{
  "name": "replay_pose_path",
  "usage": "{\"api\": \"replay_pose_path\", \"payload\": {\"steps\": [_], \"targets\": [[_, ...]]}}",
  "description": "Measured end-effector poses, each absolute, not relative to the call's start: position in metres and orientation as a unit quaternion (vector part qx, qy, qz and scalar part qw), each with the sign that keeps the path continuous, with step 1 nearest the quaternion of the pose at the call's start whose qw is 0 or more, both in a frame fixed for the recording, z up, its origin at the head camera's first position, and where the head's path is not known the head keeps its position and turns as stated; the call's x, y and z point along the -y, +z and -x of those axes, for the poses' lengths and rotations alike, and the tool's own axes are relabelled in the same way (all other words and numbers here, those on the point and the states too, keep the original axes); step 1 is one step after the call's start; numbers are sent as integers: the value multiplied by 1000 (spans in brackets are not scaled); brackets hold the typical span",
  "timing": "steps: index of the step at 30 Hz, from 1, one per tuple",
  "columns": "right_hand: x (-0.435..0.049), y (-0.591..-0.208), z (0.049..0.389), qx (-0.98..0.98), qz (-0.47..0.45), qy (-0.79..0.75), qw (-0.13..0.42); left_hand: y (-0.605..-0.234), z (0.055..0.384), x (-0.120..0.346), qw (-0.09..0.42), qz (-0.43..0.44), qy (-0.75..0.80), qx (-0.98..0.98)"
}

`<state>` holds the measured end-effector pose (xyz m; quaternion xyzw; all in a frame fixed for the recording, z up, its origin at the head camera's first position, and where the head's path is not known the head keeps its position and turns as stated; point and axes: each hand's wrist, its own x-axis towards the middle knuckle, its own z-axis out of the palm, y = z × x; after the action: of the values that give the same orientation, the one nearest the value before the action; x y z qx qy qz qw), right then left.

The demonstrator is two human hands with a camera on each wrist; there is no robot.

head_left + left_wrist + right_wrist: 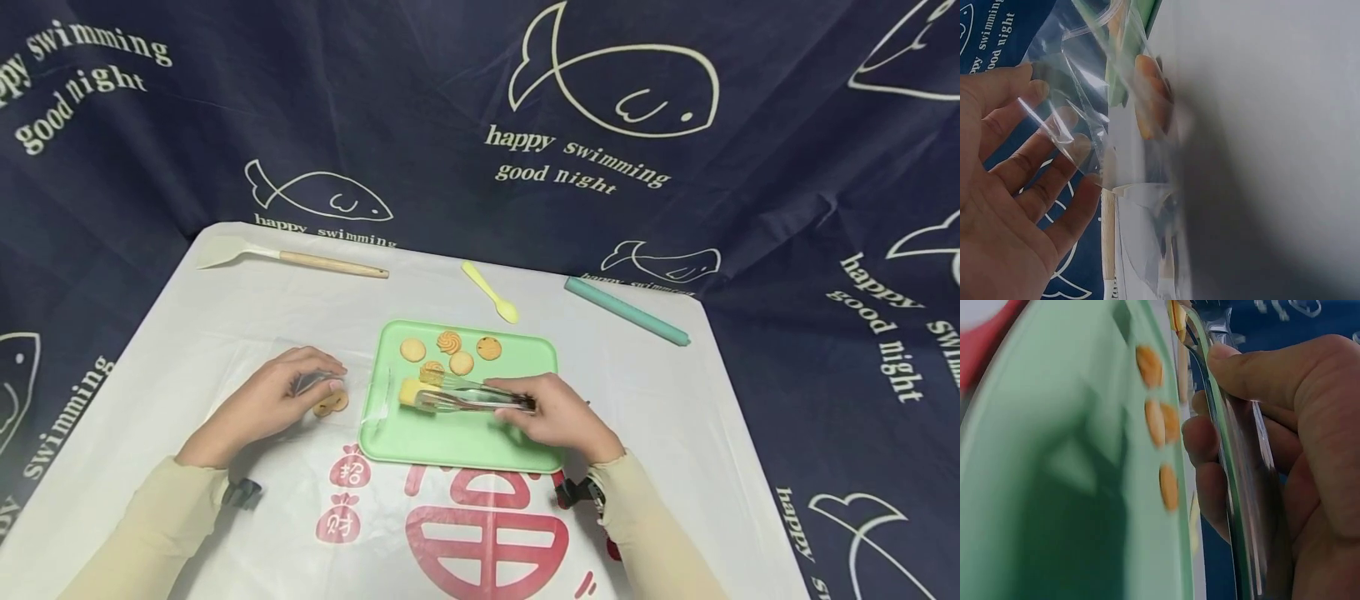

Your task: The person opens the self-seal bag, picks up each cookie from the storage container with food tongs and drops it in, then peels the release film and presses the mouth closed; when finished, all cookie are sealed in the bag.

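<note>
My left hand [281,400] holds the mouth of a clear plastic zip bag [1088,75], its fingers spread along the film in the left wrist view. A few round cookies [331,403] lie inside the bag on the table. My right hand [555,415] grips metal tongs [468,402], thumb on one arm and fingers round the other. Between the tong tips is a pale yellow cookie [410,391], held over the left part of a green tray [457,446]. Several cookies [448,342], plain and swirled, sit toward the tray's far side.
Along the table's far edge lie a spatula [330,265] with a wooden handle, a small yellow spoon [489,292] and a teal stick-shaped thing [626,311]. A white cover with red print [487,542] spreads over the table. Dark blue fabric [450,100] hangs behind.
</note>
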<state>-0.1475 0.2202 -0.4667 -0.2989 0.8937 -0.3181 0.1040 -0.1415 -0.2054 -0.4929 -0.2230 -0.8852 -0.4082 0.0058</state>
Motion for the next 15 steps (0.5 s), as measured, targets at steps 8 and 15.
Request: {"api": "replay_pose_path", "payload": {"steps": [8, 15], "targets": [[-170, -466, 153, -885, 364, -276, 88, -489, 139, 204, 4, 224, -405, 886], [-132, -468, 157, -892, 385, -227, 66, -487, 137, 206, 22, 225, -396, 890]]}}
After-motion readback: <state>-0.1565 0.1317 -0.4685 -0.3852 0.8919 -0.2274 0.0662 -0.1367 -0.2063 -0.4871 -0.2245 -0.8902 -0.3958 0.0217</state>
